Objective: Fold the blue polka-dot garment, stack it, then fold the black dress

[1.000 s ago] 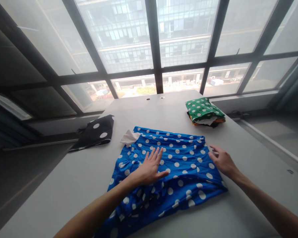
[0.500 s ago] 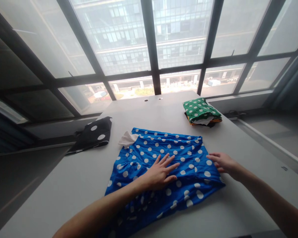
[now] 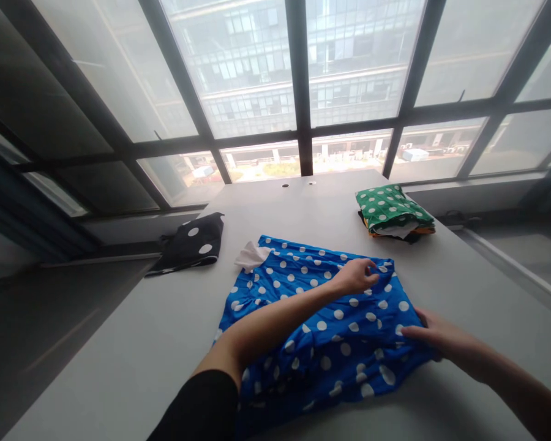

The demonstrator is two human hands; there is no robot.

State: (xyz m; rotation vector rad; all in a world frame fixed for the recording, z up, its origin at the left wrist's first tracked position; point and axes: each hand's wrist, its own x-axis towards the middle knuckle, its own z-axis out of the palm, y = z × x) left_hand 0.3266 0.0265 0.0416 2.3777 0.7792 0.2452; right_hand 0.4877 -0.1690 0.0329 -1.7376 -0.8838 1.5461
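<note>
A blue garment with white polka dots (image 3: 303,294) lies spread on the grey table (image 3: 142,343) in front of me. My left hand (image 3: 356,275) reaches across it to the far right corner, fingers curled and pinching the fabric there. My right hand (image 3: 434,337) grips the garment's near right edge, where the cloth bunches under my fingers. A white tag or lining (image 3: 252,255) sticks out at the garment's far left corner.
A folded stack topped by a green polka-dot cloth (image 3: 392,211) sits at the table's far right. A black polka-dot garment (image 3: 195,242) hangs over the left edge. Large windows (image 3: 298,79) rise behind the table.
My left hand left the garment's middle and reached right to the far right corner, closing on the fabric. My right hand slid nearer along the right edge and took hold of it.
</note>
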